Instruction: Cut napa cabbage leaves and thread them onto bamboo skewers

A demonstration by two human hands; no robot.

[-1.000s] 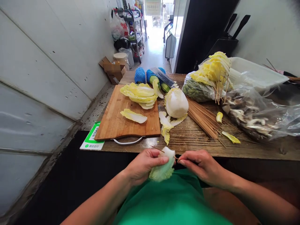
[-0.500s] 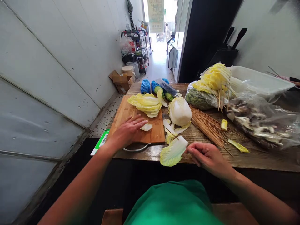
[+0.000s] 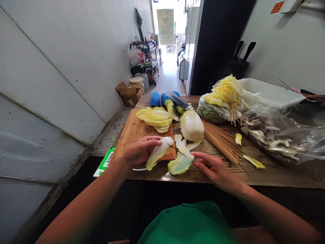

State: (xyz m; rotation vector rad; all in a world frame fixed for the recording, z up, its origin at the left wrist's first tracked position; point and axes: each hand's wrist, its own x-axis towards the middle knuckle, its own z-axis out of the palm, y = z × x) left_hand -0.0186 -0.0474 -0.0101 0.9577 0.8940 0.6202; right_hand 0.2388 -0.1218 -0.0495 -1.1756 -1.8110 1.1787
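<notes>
White-and-yellow napa cabbage leaf (image 3: 157, 153) pinched between thumb and fingers of left hand (image 3: 142, 149), near stalk end; frilly end hangs past front edge of cutting board (image 3: 130, 132). Right hand (image 3: 210, 169) closed on bamboo skewer (image 3: 179, 152), second leaf (image 3: 180, 165) threaded just beyond fingertips, over front edge of counter (image 3: 284, 176). Skewer tip at first leaf's stalk end; whether piercing, cannot tell. Cabbage head (image 3: 192, 126) beside board's right edge.

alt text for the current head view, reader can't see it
Left hand holds a cabbage leaf beside a skewered leaf in the right hand. On the wooden table: a cutting board, more leaves, a cabbage head, skewers.
</notes>
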